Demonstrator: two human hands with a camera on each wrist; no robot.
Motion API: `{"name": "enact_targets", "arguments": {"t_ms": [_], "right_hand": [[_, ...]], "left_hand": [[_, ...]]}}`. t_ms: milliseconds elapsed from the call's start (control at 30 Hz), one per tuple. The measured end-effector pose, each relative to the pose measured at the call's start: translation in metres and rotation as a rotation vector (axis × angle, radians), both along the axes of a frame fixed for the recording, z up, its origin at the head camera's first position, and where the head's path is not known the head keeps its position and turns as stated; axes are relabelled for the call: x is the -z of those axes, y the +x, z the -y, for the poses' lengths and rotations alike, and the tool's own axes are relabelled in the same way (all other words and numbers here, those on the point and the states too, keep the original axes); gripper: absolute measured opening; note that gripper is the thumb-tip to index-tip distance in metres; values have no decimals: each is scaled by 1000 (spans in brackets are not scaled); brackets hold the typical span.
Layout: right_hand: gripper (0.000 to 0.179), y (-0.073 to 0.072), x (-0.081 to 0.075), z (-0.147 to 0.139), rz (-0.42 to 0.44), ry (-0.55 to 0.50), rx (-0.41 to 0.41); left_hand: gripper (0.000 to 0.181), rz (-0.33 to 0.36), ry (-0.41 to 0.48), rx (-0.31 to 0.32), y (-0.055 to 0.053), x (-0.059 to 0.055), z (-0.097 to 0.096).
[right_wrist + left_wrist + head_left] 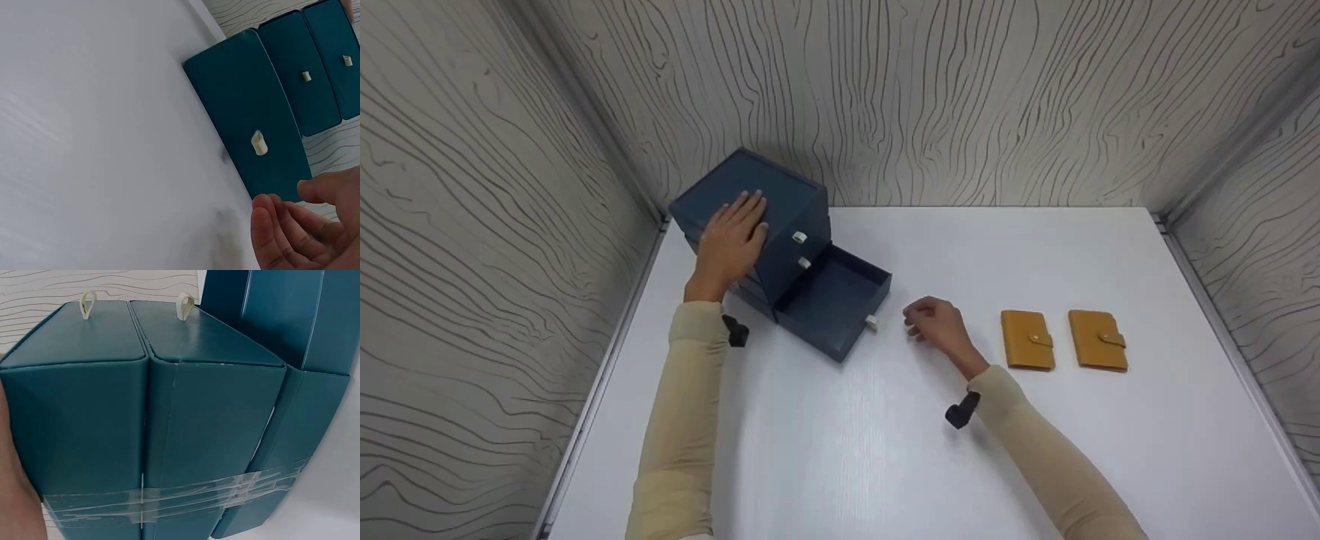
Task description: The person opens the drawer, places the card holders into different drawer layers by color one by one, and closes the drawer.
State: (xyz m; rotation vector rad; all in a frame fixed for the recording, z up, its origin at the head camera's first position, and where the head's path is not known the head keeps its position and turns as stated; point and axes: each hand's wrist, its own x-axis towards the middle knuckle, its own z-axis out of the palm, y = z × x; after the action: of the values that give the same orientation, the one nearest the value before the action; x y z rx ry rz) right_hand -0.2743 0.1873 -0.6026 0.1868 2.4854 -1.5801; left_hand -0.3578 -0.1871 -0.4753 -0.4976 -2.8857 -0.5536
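A dark blue box of stacked drawers stands at the back left of the table. Its bottom drawer is pulled out, and no contents show inside. My left hand rests flat on the box top, fingers spread forward. Just right of the drawer's pale loop tab, my right hand hovers apart from it, fingers loosely bent and holding nothing. In the right wrist view the drawer front lies beyond the fingertips. Two mustard-yellow snap wallets lie to the right of that hand.
The white table is bounded by wood-grain-patterned panels at the back and sides. Clear tape wraps the box's side across the drawer units. The two upper drawers are closed, each with a loop tab.
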Motion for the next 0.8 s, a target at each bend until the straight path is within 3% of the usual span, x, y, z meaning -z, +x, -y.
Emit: {"name": "enact_targets", "arguments": {"t_ms": [367, 800], "right_hand": [[34, 5, -24, -49, -55, 36, 31], [38, 16, -38, -89, -98, 41, 79]], "left_hand": [[57, -6, 6, 6, 1, -2, -1], [57, 26, -10, -2, -1, 0, 1]]}}
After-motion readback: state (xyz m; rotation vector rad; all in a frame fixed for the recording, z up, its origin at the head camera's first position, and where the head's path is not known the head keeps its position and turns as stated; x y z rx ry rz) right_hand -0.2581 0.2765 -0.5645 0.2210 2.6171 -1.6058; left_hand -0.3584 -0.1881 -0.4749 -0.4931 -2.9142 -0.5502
